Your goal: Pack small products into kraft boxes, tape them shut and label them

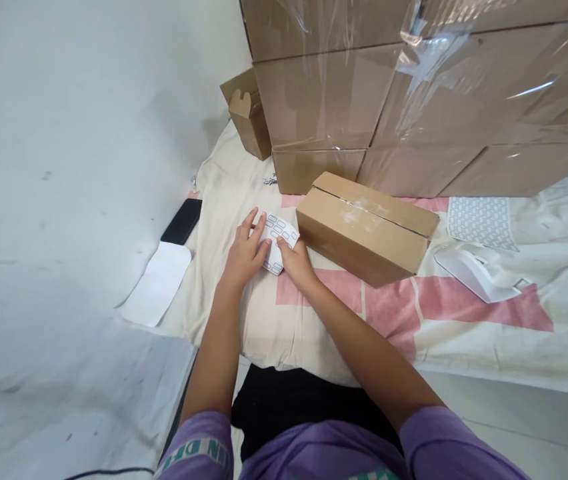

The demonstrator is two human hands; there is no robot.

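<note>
A small white sticker sheet (278, 235) printed with rows of dark-outlined labels lies on the cloth in front of me. My left hand (244, 253) rests on its left edge, fingers stretched out and pressing on it. My right hand (295, 261) pinches the sheet's lower right side with curled fingers. Just right of both hands sits a closed brown cardboard box (367, 227), its top flaps meeting in a seam.
A wall of large cardboard cartons (414, 93) under clear plastic wrap stands behind. A small open carton (249, 120) is at its left. A black phone (182, 221), white paper (157, 283), another label sheet (481, 220) and a white plastic piece (479, 270) lie on the cream and pink cloth (414, 320).
</note>
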